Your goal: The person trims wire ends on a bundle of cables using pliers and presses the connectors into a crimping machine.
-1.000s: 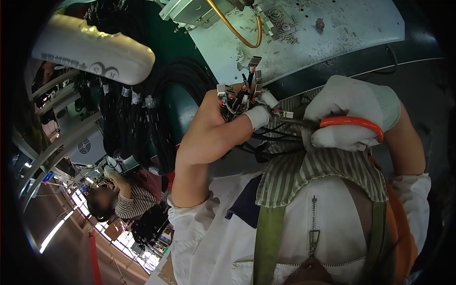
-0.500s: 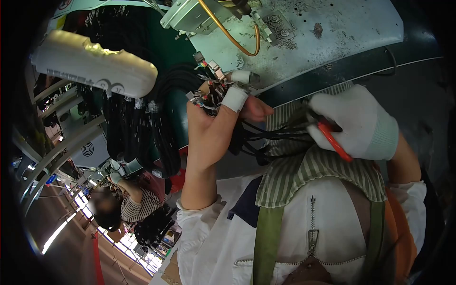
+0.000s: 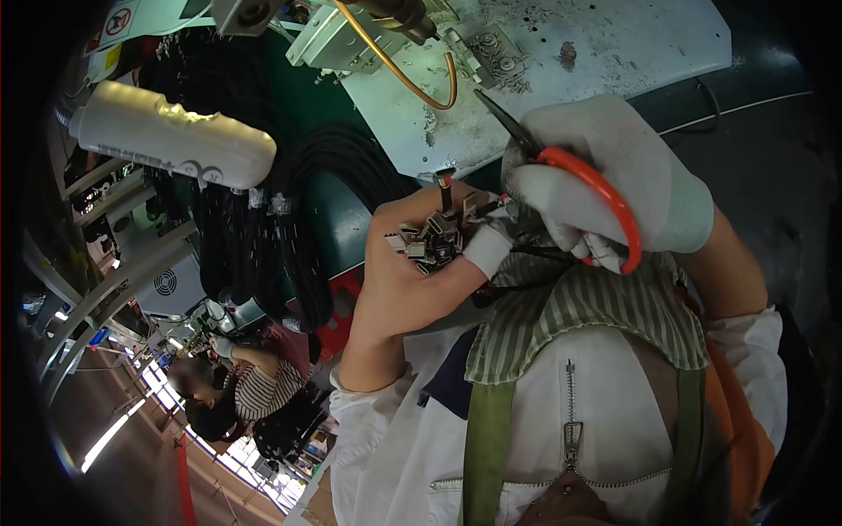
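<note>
My left hand (image 3: 386, 280), with white tape round its thumb, is closed around a bunch of black cables. Their metal plug connectors (image 3: 430, 244) cluster above the fist, and one with coloured wires sticks up. On my gloved right hand (image 3: 614, 158) rest red-handled scissors (image 3: 601, 184), gripped with the dark blades pointing up and left past the fingers. The gloved fingertips are close to the left thumb and the connectors; whether they also pinch a cable is hidden. Black cable lengths (image 3: 544, 252) run beneath the right hand over a striped apron (image 3: 588, 307).
A grey metal work plate (image 3: 614, 53) with small scraps lies ahead, under a machine with a copper-coloured tube (image 3: 395, 66). Bundled black cables (image 3: 298, 237) hang at the left by a white lamp (image 3: 175, 136). A person in a striped top (image 3: 263, 386) sits farther off.
My right hand has moved left and up to the left hand, the scissor blades now showing. My left hand has turned, its connectors now facing me above the fist.
</note>
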{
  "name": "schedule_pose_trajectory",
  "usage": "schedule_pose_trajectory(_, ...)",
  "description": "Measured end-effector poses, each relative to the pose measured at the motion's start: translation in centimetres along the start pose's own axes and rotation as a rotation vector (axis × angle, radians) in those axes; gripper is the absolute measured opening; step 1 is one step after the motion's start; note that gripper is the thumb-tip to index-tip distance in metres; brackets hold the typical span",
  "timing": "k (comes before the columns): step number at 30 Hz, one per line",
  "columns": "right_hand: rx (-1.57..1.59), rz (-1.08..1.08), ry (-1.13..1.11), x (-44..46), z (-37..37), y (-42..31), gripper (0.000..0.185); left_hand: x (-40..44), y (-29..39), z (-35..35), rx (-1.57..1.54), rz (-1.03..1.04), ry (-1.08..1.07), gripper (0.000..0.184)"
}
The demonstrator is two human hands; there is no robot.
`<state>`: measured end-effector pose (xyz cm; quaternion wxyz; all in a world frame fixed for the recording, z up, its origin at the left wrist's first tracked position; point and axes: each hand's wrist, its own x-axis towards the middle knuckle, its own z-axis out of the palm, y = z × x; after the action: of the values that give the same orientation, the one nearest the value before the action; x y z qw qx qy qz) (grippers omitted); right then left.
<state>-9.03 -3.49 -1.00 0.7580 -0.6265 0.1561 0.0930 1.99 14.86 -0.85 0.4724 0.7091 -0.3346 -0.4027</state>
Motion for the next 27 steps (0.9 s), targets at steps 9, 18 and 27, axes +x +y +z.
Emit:
schedule_pose_trajectory(9,0.070,-0.075,0.286,-0.9,1.9,1.3,0.017,0.3,0.2,2.5,0.116,0.290,0.345,0.025)
schedule_pose_trajectory(18,-0.998,-0.570,0.484,-1.3,3.5,3.7,0.037,0.1,-0.5,2.1,-0.050,0.220,0.457,0.026)
schedule_pose_trajectory(27,-0.338,-0.393,0.326,-2.0,3.6,3.1,0.017,0.4,-0.7,2.3,0.212,0.459,0.409,0.027)
